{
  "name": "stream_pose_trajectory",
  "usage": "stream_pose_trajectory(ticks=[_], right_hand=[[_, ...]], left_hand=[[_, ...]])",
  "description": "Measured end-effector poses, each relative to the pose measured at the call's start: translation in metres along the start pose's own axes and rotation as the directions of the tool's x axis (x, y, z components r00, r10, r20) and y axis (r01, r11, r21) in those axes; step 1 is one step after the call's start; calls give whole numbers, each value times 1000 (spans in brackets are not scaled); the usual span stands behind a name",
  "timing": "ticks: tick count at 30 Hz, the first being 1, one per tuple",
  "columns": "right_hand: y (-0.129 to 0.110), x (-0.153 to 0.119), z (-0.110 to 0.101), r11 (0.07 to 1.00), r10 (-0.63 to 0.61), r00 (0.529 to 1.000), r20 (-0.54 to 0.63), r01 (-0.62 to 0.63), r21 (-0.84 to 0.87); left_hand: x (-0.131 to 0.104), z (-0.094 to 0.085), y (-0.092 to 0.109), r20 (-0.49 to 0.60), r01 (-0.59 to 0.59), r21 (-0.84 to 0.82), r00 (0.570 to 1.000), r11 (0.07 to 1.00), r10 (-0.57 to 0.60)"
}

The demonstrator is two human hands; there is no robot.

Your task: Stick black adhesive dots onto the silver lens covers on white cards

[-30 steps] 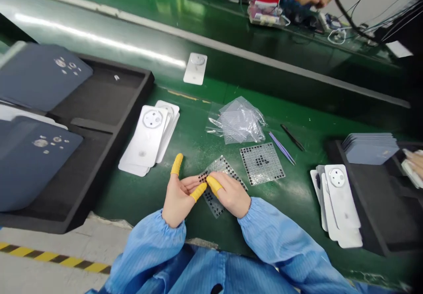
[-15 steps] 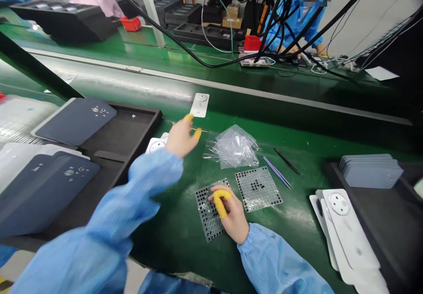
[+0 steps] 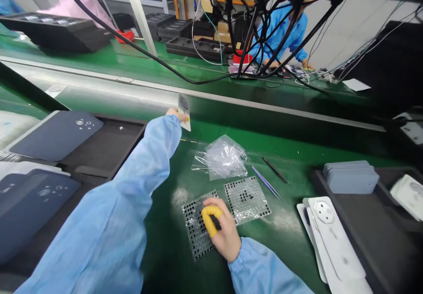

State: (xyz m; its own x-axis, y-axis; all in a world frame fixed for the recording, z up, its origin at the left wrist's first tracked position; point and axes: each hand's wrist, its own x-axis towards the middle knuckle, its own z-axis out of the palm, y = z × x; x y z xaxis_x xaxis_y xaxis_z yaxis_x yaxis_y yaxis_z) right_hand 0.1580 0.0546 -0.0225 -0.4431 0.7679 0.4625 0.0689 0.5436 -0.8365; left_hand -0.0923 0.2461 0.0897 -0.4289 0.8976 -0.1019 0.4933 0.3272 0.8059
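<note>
My left hand (image 3: 176,114) reaches forward to the far side of the bench, its fingers closed on the edge of a white plate (image 3: 184,103) with a round socket-like face. The plate is tipped up on its side. Yellow covers sit on my fingertips. My right hand (image 3: 224,231) rests over a clear sheet of small black dots (image 3: 195,236), thumb and index finger pinched; anything between them is too small to make out. Beside it lies a second dotted sheet (image 3: 256,202). Purple tweezers (image 3: 266,182) and black tweezers (image 3: 275,170) lie to the right.
Clear plastic bags (image 3: 226,159) lie mid-bench. Dark tray (image 3: 132,153) with blue-grey panels (image 3: 62,135) stands left. On the right are stacked white plates (image 3: 337,241) and another dark tray (image 3: 360,223). Black cables (image 3: 198,81) hang ahead; a co-worker in blue (image 3: 280,29) sits beyond.
My left hand has gone forward and gripped the white plate, which lay flat and is now tipped up. My right hand stays over the dotted sheet. The view has shifted.
</note>
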Motion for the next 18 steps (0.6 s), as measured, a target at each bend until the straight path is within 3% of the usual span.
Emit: stream_pose_trajectory(ticks=[2,5,7,9,12,16,18], right_hand=[[-7,6,-10,998,-40,999,-29,39,-48],[-20,17,-28,977,-111,989,-99,90,-192],[-26,22,-35,942,-181,975,-126,136,-305],[-28,21,-36,905,-239,966,-99,185,-383],[-30,13,-31,891,-235,972,-18,208,-403],[-40,4,-28,934,-85,995,54,98,-342],[-45,3,-29,924,-117,988,105,147,-352]], left_hand=[[-41,4,-9,55,35,-67,998,997,-32],[-137,21,-31,208,47,-205,978,978,-3],[-202,31,-44,292,25,-393,951,919,99],[-251,37,-52,297,26,-485,945,874,138],[-286,41,-54,317,90,-528,943,845,97],[-298,42,-56,285,129,-536,958,834,35],[-301,41,-60,262,133,-553,965,823,20]])
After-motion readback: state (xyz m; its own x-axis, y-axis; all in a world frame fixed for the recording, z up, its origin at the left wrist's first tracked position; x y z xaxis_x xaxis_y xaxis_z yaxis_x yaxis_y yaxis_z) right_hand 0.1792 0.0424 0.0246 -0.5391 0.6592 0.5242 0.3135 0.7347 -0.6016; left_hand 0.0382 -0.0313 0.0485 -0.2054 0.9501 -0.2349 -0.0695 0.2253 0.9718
